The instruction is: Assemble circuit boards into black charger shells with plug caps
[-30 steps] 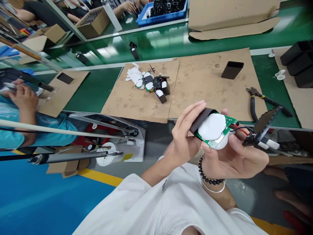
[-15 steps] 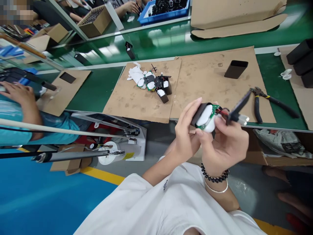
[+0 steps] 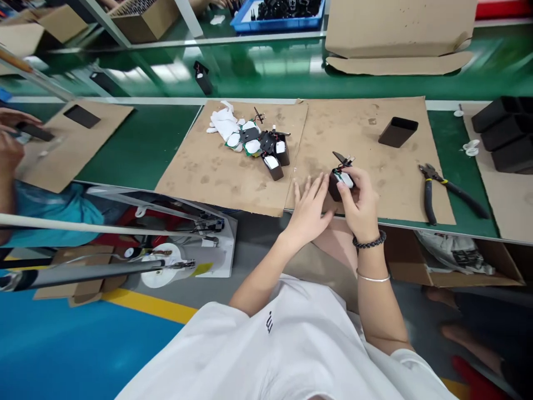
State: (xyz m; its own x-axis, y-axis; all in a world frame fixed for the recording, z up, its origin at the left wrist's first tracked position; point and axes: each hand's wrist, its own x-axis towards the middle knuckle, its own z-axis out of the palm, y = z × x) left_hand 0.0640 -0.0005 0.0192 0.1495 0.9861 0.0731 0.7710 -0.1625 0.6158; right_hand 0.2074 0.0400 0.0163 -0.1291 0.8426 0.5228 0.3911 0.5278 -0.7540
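Note:
My right hand is closed around a small black housing with a white pad and a green circuit board pushed into it; a black part on wires sticks up from its top. It rests at the near edge of the brown cardboard mat. My left hand lies beside it with fingers stretched out, fingertips touching the housing's left side. A pile of similar white-and-green assemblies and black housings sits to the left on a second mat.
Black-handled pliers lie to the right. An empty black housing stands further back, more black housings at far right. Flat cardboard and a blue bin lie beyond. Another person's hands work at left.
Both hands moved forward and down from in front of my chest to the mat's edge. The board now sits deeper in the black housing, and my left fingers have opened out.

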